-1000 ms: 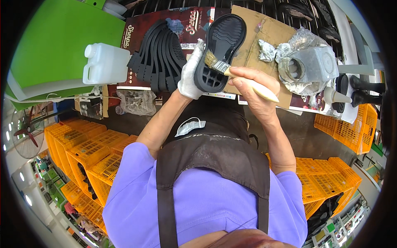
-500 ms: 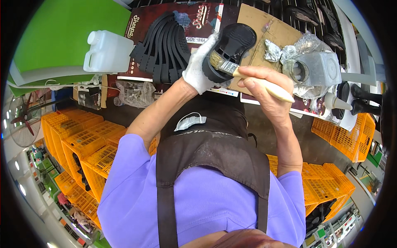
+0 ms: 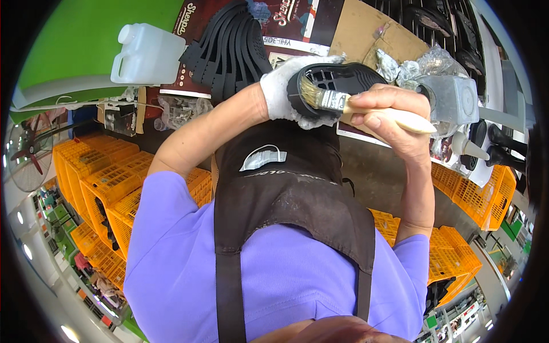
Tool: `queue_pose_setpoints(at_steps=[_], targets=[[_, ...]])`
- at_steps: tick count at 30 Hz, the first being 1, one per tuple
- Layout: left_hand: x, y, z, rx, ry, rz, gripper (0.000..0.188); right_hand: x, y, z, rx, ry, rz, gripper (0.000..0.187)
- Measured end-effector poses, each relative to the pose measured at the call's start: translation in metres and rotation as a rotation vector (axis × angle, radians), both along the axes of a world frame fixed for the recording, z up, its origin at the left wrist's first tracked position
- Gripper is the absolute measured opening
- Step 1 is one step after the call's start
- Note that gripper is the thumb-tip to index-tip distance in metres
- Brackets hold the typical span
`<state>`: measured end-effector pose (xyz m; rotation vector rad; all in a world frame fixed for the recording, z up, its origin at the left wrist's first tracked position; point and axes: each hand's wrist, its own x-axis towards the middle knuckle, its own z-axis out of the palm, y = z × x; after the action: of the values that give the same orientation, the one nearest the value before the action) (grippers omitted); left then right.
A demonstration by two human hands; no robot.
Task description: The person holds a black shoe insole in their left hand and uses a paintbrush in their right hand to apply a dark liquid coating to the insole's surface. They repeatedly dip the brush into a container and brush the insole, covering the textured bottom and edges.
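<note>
In a white glove, my left hand grips a black shoe sole by its near-left end and rim. The sole lies nearly level, its far end pointing right and its hollow, ribbed inside facing up. My bare right hand is closed round the pale handle of a flat paintbrush. The brush's tan bristles touch the inside of the sole near the gloved end. Behind my left hand, several black soles lie fanned out on a dark red printed cardboard sheet.
A white plastic jug stands at the back left. To the right are brown cardboard, a clear plastic container, crumpled wrap and a nozzle bottle. Orange crates flank me. Black shoes sit on a rack at the back right.
The sole has swung clockwise, its far end now pointing right rather than up and away. My right hand and the brush have shifted right. The bristles stay at the sole's inside.
</note>
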<state>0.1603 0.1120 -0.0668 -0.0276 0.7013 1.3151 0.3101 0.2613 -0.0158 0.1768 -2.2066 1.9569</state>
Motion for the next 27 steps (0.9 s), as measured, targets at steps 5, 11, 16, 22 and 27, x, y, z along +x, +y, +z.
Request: queue_pose_setpoints(at_steps=[5, 11, 16, 22, 27], targets=[[0.000, 0.001, 0.002, 0.038, 0.178, -0.217, 0.048, -0.004, 0.009, 0.003, -0.027, -0.060, 0.113, 0.026], [0.005, -0.006, -0.004, 0.128, 0.415, -0.211, 0.043, -0.016, 0.023, 0.002, -0.021, -0.092, 0.339, 0.019], [-0.006, -0.002, -0.017, 0.385, 0.687, -0.399, 0.035, -0.024, 0.035, -0.001, 0.012, -0.069, 0.483, 0.020], [0.001, -0.001, -0.020, 0.133, 0.499, -0.365, 0.048, -0.015, 0.052, 0.001, 0.119, -0.130, 0.548, 0.020], [-0.010, 0.003, -0.017, 0.182, -0.118, -0.368, 0.054, 0.018, 0.080, 0.018, 0.288, -0.121, 0.329, 0.016]])
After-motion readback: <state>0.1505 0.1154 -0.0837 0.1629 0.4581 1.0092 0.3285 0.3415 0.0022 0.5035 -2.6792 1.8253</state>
